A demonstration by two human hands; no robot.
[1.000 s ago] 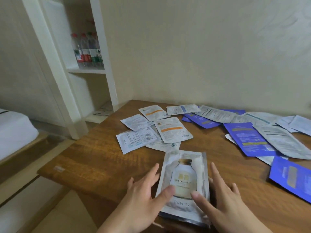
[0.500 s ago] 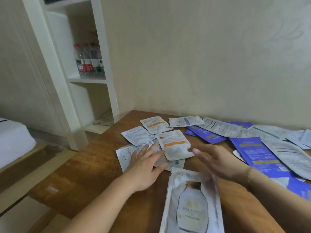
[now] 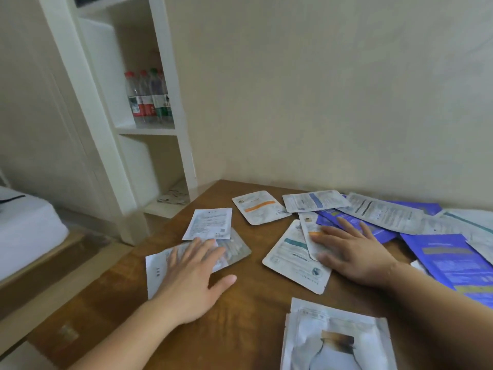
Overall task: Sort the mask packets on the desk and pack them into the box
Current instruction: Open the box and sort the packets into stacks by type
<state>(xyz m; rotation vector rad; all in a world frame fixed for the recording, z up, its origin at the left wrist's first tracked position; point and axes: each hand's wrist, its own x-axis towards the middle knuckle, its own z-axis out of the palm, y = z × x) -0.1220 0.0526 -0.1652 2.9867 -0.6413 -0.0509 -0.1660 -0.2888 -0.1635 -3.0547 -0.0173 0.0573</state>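
Both of your hands have spread apart since half a second ago, dragging packets with them. Your left hand (image 3: pixel 192 273) lies flat, fingers straight, pressing a white packet (image 3: pixel 160 268) on the desk (image 3: pixel 240 329); a second white packet (image 3: pixel 209 223) lies just beyond its fingertips. Your right hand (image 3: pixel 352 252) is also flat with fingers spread, pressing an orange-marked packet (image 3: pixel 310 231) that overlaps a teal-striped packet (image 3: pixel 290 252). Another orange-striped packet (image 3: pixel 260 206) lies farther back, apart from both hands. Blue packets (image 3: pixel 448 257) and more white ones are piled to your right. Nearest you lies the bottle-print packet (image 3: pixel 336 337). Water bottles (image 3: pixel 148 97) stand on the white shelf (image 3: pixel 149 129).
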